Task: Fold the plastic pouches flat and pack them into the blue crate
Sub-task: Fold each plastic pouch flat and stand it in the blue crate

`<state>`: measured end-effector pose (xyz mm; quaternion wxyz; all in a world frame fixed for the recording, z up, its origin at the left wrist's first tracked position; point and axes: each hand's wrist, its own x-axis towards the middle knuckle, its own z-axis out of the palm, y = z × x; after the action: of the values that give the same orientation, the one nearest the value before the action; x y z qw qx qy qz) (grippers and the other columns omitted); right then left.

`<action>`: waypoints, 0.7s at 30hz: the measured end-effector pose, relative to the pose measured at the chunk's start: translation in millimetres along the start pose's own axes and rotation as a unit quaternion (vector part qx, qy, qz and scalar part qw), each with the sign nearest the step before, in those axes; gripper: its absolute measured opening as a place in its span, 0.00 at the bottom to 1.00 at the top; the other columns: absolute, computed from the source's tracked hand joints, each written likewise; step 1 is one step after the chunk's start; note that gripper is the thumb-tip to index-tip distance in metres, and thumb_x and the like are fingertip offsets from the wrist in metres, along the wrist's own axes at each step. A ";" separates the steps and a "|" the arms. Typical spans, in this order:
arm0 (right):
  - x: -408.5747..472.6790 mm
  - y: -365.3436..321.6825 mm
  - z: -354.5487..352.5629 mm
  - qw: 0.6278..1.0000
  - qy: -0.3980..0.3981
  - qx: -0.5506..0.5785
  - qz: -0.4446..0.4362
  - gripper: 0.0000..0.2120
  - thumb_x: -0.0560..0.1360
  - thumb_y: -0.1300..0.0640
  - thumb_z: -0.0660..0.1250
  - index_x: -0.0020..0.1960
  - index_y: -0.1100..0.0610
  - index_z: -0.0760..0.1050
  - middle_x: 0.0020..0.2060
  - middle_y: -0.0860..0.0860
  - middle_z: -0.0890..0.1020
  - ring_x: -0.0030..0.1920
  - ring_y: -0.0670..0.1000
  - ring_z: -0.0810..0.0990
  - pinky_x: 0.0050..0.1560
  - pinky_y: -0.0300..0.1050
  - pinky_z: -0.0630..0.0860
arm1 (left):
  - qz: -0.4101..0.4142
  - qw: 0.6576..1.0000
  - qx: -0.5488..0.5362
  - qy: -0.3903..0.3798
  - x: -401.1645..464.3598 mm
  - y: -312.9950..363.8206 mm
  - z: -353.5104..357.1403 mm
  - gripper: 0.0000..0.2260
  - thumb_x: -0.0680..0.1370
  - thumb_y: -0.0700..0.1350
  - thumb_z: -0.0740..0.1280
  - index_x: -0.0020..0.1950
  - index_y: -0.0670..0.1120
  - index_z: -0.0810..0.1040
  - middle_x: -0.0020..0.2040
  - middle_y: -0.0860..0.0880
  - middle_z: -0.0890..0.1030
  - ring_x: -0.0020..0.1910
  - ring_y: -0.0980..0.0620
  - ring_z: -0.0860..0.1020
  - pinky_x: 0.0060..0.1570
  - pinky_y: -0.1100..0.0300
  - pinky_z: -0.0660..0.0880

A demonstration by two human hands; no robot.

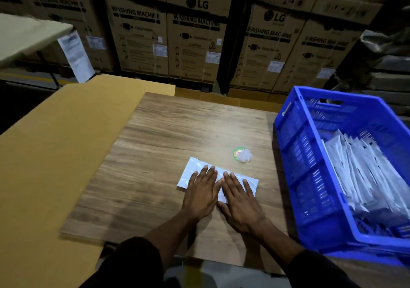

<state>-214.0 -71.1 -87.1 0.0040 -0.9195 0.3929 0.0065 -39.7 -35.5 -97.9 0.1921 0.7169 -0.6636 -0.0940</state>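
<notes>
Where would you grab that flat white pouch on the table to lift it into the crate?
Probably by its right short edge, coming from the blue crate side. The pouch lies flat on the wooden board under the left hand and the right hand, so fingers must slide under an exposed edge.

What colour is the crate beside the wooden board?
Bright blue crate, with slotted walls; seen in the head view.

Bare board [155, 145] left of and beyond hands; small round sticker [241, 154] near crate [288, 128]; crate wall blocks right.
</notes>
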 end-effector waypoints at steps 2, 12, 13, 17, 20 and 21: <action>0.7 -0.4 -1.5 1.000 0.000 0.008 -0.002 0.34 0.82 0.36 0.43 0.81 0.56 0.56 0.81 0.51 0.55 0.81 0.51 0.49 0.77 0.55 0.46 | -0.022 0.999 0.010 0.022 7.6 1.3 1.4 0.31 0.87 0.56 0.42 0.68 0.45 0.80 0.69 0.49 0.79 0.71 0.50 0.74 0.71 0.49 0.65; 0.3 1.1 -4.7 0.999 -0.014 0.034 -0.004 0.33 0.82 0.39 0.47 0.81 0.55 0.54 0.81 0.50 0.52 0.80 0.47 0.42 0.78 0.56 0.42 | 0.004 0.997 0.072 0.016 12.1 -15.0 11.4 0.25 0.83 0.56 0.52 0.74 0.47 0.75 0.75 0.48 0.73 0.75 0.38 0.69 0.68 0.41 0.71; 0.4 1.7 -5.5 0.999 -0.020 0.039 -0.003 0.33 0.82 0.39 0.46 0.82 0.55 0.53 0.81 0.49 0.51 0.80 0.47 0.41 0.78 0.56 0.42 | 0.008 0.997 0.072 0.015 11.7 -16.9 12.3 0.25 0.83 0.56 0.52 0.74 0.47 0.75 0.75 0.48 0.73 0.75 0.38 0.69 0.67 0.41 0.71; -1.1 3.5 -12.8 0.996 -0.040 0.073 0.014 0.32 0.82 0.37 0.44 0.82 0.49 0.47 0.81 0.43 0.44 0.80 0.51 0.36 0.79 0.57 0.43 | 0.020 0.997 0.072 0.010 11.2 -28.5 10.7 0.26 0.82 0.61 0.53 0.78 0.52 0.70 0.78 0.45 0.68 0.77 0.34 0.64 0.69 0.39 0.67; -6.8 9.6 -14.7 0.994 -0.043 0.086 0.057 0.31 0.82 0.35 0.42 0.81 0.43 0.42 0.81 0.44 0.42 0.80 0.56 0.38 0.78 0.58 0.44 | 0.005 0.997 0.078 0.016 7.0 -31.0 9.5 0.28 0.82 0.65 0.52 0.80 0.58 0.63 0.81 0.44 0.62 0.79 0.34 0.59 0.72 0.39 0.60; -9.2 13.0 -13.8 0.993 -0.047 0.081 0.076 0.31 0.81 0.34 0.41 0.81 0.41 0.40 0.81 0.44 0.41 0.80 0.56 0.38 0.78 0.58 0.43 | 0.002 0.997 0.080 0.016 5.1 -29.7 8.4 0.28 0.82 0.66 0.52 0.81 0.58 0.63 0.81 0.44 0.61 0.79 0.34 0.58 0.72 0.39 0.60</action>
<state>-229.7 -73.6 -73.2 0.0965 -0.8824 0.4602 0.0177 -15.3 -40.5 -116.9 0.1449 0.7298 -0.6675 -0.0281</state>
